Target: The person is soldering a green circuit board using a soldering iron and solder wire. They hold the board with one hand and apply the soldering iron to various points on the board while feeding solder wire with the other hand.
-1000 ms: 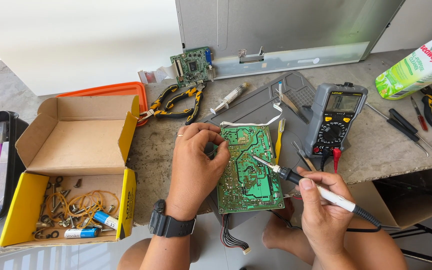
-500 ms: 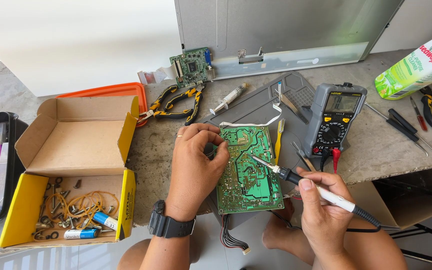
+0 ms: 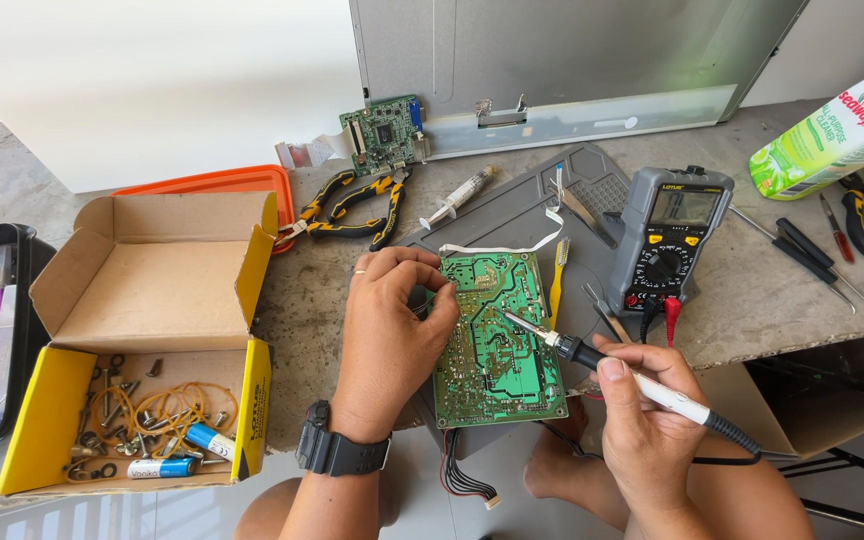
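Note:
A green circuit board (image 3: 497, 350) lies solder side up on a grey work mat (image 3: 522, 205) at the near edge of the stone bench. My left hand (image 3: 392, 325), with a black watch on the wrist, grips the board's left edge near its top corner. My right hand (image 3: 642, 425) holds a soldering iron (image 3: 612, 370) like a pen. Its metal tip touches the board's upper middle. A black cable runs from the iron past my right wrist.
A grey multimeter (image 3: 670, 235) stands right of the board, with screwdrivers (image 3: 802, 255) and a green-white packet (image 3: 837, 125) beyond. Pliers (image 3: 352, 205), a syringe (image 3: 457, 197), a small green board (image 3: 384, 132) and a monitor panel (image 3: 572, 60) lie behind. An open yellow cardboard box (image 3: 152, 330) with small parts sits left.

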